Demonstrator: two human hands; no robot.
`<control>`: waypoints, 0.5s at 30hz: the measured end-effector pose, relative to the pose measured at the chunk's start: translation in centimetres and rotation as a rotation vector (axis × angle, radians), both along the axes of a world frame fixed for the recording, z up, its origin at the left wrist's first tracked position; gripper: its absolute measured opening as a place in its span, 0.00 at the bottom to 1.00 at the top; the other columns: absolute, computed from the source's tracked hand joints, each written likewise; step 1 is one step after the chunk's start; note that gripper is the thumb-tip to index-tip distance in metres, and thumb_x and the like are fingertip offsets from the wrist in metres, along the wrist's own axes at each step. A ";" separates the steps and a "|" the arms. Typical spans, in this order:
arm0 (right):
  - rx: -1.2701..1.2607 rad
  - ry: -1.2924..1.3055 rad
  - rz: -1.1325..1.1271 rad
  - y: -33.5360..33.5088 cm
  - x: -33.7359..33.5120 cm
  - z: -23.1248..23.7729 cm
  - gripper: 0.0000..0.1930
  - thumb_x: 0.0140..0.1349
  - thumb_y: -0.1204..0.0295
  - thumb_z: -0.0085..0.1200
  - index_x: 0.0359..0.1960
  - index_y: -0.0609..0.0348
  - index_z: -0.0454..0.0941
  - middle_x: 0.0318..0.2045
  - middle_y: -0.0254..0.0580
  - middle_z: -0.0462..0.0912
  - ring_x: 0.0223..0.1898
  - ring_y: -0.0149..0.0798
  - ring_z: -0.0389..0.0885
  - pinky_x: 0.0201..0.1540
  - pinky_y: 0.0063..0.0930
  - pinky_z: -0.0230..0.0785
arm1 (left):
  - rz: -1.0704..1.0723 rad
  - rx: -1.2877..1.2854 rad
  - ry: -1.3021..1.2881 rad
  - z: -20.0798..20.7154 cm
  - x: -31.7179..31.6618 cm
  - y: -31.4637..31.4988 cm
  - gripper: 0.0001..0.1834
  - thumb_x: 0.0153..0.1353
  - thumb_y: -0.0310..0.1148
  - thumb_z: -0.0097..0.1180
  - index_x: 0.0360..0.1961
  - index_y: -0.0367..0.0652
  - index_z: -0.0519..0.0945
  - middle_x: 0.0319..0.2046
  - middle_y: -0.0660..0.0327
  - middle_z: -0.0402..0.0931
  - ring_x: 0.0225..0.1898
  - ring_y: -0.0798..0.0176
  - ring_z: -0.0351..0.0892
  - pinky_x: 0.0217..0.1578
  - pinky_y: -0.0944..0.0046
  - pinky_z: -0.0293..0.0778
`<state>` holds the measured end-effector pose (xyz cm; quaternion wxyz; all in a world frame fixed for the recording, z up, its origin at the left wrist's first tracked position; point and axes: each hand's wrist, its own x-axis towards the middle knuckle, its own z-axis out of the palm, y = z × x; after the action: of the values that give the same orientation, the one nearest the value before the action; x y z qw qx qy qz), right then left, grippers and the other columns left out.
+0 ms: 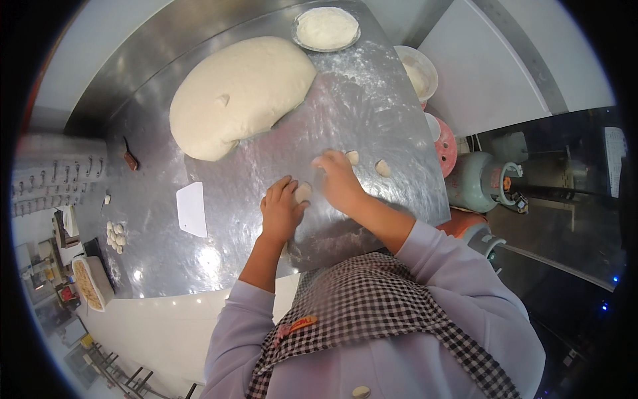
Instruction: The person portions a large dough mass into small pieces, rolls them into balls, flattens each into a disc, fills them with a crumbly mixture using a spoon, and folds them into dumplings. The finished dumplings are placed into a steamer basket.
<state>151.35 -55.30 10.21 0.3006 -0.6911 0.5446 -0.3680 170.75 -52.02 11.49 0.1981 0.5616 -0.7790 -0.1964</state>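
My left hand rests low over the steel table, fingers curved, with a small round piece of dough between its thumb and forefinger. To its right, my right hand is slightly blurred. Its fingers reach left toward that piece, and nothing shows in them. Just beyond the right hand lies a small dough piece, and another dough piece sits farther right. A large smooth mound of dough takes up the far part of the table.
A white dough scraper lies left of my hands. Several small dough balls cluster at the table's left, with a brown-handled tool farther back. A bowl of flour stands at the far edge. Gas cylinders stand beyond the right edge.
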 end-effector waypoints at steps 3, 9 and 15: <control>0.597 -0.250 0.028 1.4 0.1 1.2 0.15 0.65 0.69 0.55 0.52 0.58 0.76 0.55 0.52 0.73 0.54 0.49 0.74 0.59 0.39 0.67 | 0.064 -0.002 0.075 -1.2 0.1 0.9 0.20 0.59 0.27 0.62 0.53 0.45 0.77 0.50 0.53 0.78 0.52 0.45 0.77 0.52 0.53 0.73; 0.664 -0.425 0.256 3.0 1.8 2.3 0.23 0.68 0.63 0.58 0.59 0.65 0.73 0.44 0.46 0.81 0.44 0.36 0.80 0.47 0.33 0.73 | 0.006 0.222 0.371 2.6 -0.9 2.4 0.14 0.65 0.24 0.56 0.52 0.39 0.75 0.46 0.48 0.78 0.45 0.46 0.80 0.44 0.56 0.76; 0.659 -0.474 0.252 3.9 2.2 4.9 0.16 0.68 0.62 0.58 0.46 0.63 0.76 0.36 0.43 0.83 0.36 0.36 0.82 0.40 0.33 0.74 | 0.074 0.745 0.254 6.7 -0.1 2.6 0.15 0.69 0.33 0.54 0.52 0.37 0.76 0.41 0.47 0.81 0.44 0.45 0.81 0.48 0.53 0.75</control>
<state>153.57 -51.45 15.14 0.6651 -0.5156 0.4599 -0.2834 170.62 -49.39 18.18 0.0825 0.5939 -0.6029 -0.5263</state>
